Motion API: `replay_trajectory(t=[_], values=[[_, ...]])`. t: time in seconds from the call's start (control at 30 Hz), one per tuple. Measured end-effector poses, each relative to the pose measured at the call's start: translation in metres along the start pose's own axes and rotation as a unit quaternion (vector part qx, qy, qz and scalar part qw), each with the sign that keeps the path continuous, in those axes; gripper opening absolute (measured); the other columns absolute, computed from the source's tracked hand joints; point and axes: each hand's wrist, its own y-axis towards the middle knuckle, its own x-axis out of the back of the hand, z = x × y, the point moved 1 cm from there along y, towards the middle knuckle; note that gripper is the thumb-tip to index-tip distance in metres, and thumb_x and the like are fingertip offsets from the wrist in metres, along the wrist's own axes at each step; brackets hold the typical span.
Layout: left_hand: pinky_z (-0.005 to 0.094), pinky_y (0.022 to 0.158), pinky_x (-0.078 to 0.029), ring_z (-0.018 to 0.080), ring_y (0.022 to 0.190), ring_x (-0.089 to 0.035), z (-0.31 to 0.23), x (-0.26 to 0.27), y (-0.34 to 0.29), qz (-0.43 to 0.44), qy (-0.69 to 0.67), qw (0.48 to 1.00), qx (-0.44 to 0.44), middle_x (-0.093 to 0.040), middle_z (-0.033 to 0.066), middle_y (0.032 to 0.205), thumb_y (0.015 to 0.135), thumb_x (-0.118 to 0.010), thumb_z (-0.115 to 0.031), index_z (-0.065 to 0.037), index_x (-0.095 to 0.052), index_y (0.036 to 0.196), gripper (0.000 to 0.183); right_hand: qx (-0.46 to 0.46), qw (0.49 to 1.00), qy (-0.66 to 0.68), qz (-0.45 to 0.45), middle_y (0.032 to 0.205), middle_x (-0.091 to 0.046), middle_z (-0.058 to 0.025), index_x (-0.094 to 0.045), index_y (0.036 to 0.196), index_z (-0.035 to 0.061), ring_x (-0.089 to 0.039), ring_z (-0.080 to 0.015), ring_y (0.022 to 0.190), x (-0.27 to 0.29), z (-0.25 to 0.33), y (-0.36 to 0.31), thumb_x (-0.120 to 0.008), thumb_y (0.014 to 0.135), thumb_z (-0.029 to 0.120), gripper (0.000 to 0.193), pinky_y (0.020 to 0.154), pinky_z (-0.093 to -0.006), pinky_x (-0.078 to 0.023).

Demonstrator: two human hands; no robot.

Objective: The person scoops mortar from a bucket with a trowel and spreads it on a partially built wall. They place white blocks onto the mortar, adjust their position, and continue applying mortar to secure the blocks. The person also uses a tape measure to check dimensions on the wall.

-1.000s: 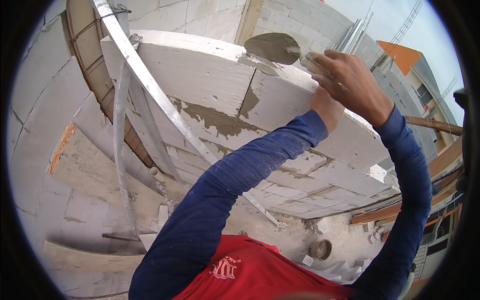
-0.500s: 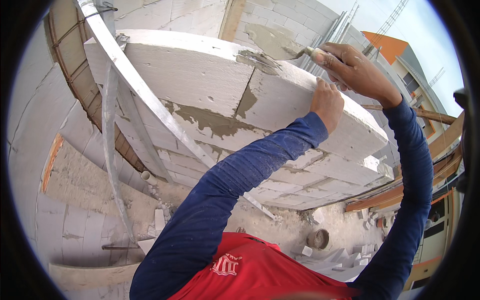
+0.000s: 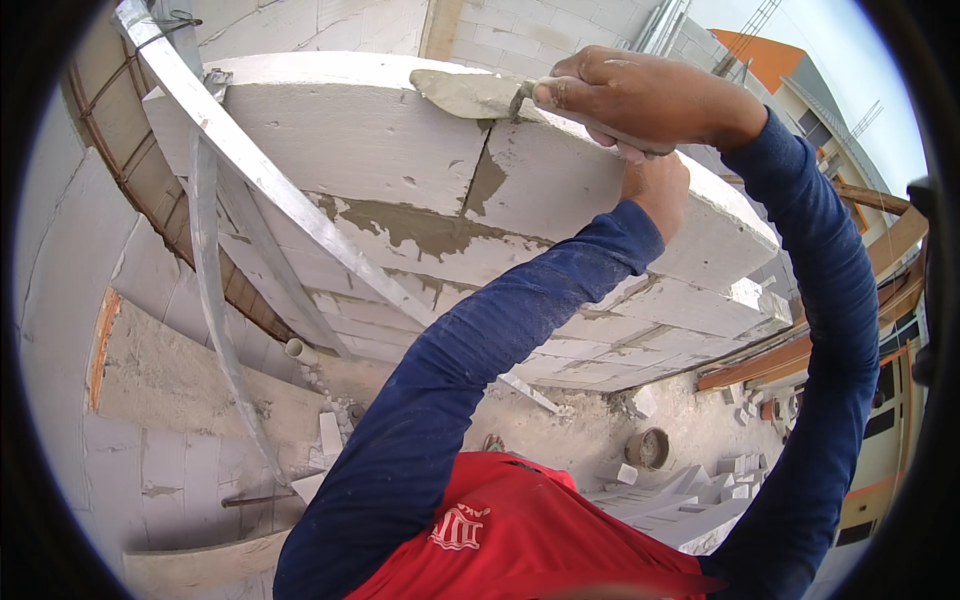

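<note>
Grey leaf-shaped trowel (image 3: 460,94) sits clasped in right hand (image 3: 650,95), left hand (image 3: 657,188) fingers unreadable; below them, laid white rectangular blocks (image 3: 370,140) show part-mortared seam (image 3: 477,167).

1. The block wall (image 3: 570,175) is the landmark, facing the person.
2. On its top front edge, over a vertical joint, lies the trowel (image 3: 460,93).
3. Above that edge, right of the joint, is the right hand (image 3: 650,100); the left hand (image 3: 658,188) is just below it, at the wall's upper front.
4. Before the wall's left part slants a metal bar (image 3: 250,155), reaching the floor (image 3: 500,420).
5. Before the wall, toward its right end, the bucket (image 3: 650,448) stands on the floor, loose blocks (image 3: 735,482) near it.
6. Behind the wall rises another wall (image 3: 540,32); behind, farther right, a building (image 3: 805,105).
</note>
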Motion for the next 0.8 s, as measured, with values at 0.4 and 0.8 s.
replay_trajectory(t=[0.4,0.8], values=[[0.0448,0.113,-0.036,0.0245,0.116,-0.066,0.013,0.02,-0.002,0.022,0.021,0.998,-0.06,-0.072,0.0113,0.115,0.089,-0.069,-0.034,-0.01,-0.076,0.119,0.039,-0.444,0.811,0.364,-0.113,0.072,-0.062,-0.0054,-0.068,0.118,-0.0023,-0.059,-0.0113,0.049,0.003,0.001,-0.125,-0.048,0.107,0.056,0.062,0.051,-0.0209,-0.055],[0.0474,0.092,-0.056,0.0323,0.101,-0.072,0.072,0.049,0.045,0.253,-0.068,0.942,-0.211,-0.073,0.0239,0.115,0.095,-0.042,-0.058,-0.008,-0.075,0.121,0.065,-0.339,0.456,0.731,-0.378,0.059,-0.051,-0.0089,-0.055,0.121,-0.0098,-0.043,-0.0118,0.038,-0.088,0.205,-0.253,-0.06,0.1,0.048,0.062,0.034,-0.024,-0.036]])
